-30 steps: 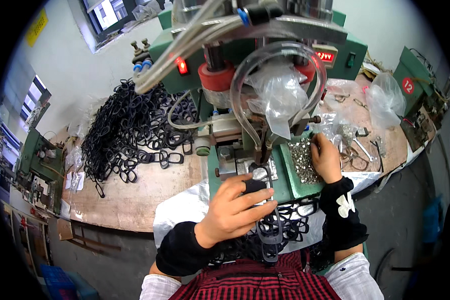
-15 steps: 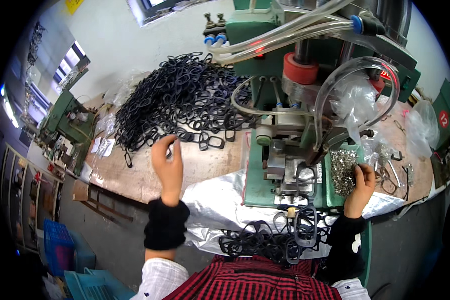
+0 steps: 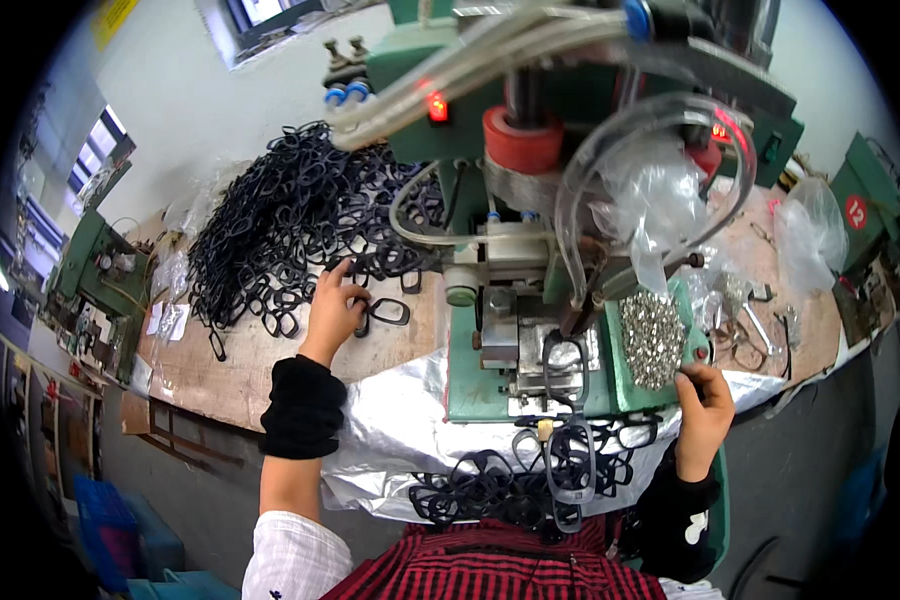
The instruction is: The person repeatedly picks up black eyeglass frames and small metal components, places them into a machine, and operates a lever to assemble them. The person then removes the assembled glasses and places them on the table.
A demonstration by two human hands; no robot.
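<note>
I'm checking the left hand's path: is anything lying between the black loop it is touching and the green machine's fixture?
Nothing visible blocks it. The left hand rests on a black loop at the pile's edge, and only bare brown bench lies between it and the green machine, where another loop already sits on the fixture.

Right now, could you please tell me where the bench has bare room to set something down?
Bare wood lies at the near bench edge, between the pile of black frames and the silver foil sheet, just left of the left hand. Right of the green machine, around the tray of small metal parts and the right hand, it is crowded.
</note>
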